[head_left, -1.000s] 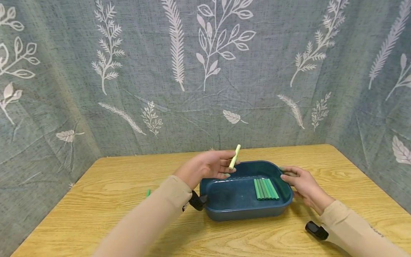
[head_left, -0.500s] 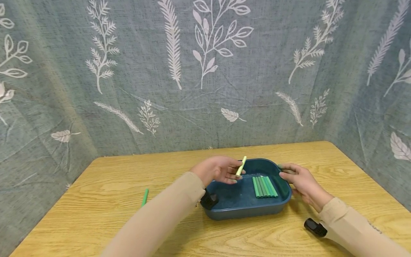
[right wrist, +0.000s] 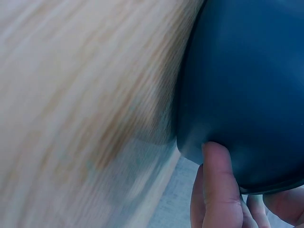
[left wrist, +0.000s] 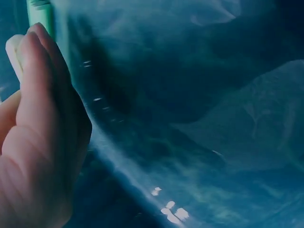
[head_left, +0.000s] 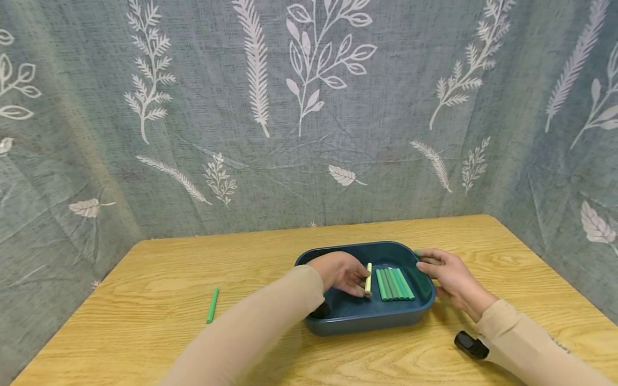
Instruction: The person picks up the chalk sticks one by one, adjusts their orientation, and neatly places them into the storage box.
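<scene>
Inside a dark blue dish (head_left: 367, 324), my left hand (head_left: 344, 276) pinches a pale yellow chalk stick (head_left: 369, 279), held low and almost parallel to the sticks beside it. In the left wrist view, part of the left hand (left wrist: 38, 123) hides most of this stick. A row of several green chalk sticks (head_left: 395, 284) lies side by side in the dish's right half, a small gap from the yellow one. My right hand (head_left: 454, 279) holds the dish by its right end. A fingertip on the outer wall (right wrist: 247, 95) shows in the right wrist view, with the thumb near the rim.
One green chalk stick (head_left: 212, 305) lies on the wooden table (head_left: 145, 332), left of the dish. A grey-blue curtain (head_left: 270, 182) with white leaf patterns hangs behind the table and at both sides.
My left hand has moved right and down into the dish with the yellow chalk stick. The right hand has stayed at the dish's end. The loose green stick has come into full view.
</scene>
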Available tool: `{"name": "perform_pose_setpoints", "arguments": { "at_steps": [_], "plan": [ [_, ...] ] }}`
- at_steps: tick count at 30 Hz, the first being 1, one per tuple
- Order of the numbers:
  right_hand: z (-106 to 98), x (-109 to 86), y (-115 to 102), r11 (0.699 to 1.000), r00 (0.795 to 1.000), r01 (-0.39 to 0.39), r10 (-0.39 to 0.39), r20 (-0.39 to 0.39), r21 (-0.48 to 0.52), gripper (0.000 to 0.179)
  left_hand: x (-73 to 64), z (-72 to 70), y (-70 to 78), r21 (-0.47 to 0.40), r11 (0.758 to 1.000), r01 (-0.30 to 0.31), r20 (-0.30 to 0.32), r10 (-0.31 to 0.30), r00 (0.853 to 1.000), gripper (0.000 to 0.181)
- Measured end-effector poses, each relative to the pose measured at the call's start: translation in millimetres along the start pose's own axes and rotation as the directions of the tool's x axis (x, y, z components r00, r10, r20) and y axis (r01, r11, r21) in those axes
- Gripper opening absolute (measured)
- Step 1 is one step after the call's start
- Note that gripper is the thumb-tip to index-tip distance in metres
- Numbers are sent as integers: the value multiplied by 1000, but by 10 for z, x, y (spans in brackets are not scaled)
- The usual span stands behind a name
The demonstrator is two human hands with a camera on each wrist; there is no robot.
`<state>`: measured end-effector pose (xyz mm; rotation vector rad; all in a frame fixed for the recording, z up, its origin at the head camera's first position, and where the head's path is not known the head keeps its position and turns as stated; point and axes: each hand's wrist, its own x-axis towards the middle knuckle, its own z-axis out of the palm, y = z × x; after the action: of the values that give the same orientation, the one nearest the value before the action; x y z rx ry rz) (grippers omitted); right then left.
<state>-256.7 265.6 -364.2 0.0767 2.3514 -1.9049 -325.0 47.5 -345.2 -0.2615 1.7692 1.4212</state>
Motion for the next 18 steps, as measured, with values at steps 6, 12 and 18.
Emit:
{"name": "perform_pose_setpoints", "arguments": {
  "at_steps": [6, 12, 18],
  "plan": [
    [0, -8, 11, 1000, 1000, 6, -6, 5, -11, 51, 31, 3, -55, 50, 999, -11, 2, 11, 1000, 30],
    [20, -19, 15, 1000, 1000, -5, 5, 5, -15, 50, 30, -9, -77, 62, 998, -17, 34, 14, 999, 37],
    [-1, -10, 10, 1000, 1000, 1, -1, 3, -25, 53, 33, -26, -47, 81, 997, -15, 78, 9, 997, 40]
  ]
}}
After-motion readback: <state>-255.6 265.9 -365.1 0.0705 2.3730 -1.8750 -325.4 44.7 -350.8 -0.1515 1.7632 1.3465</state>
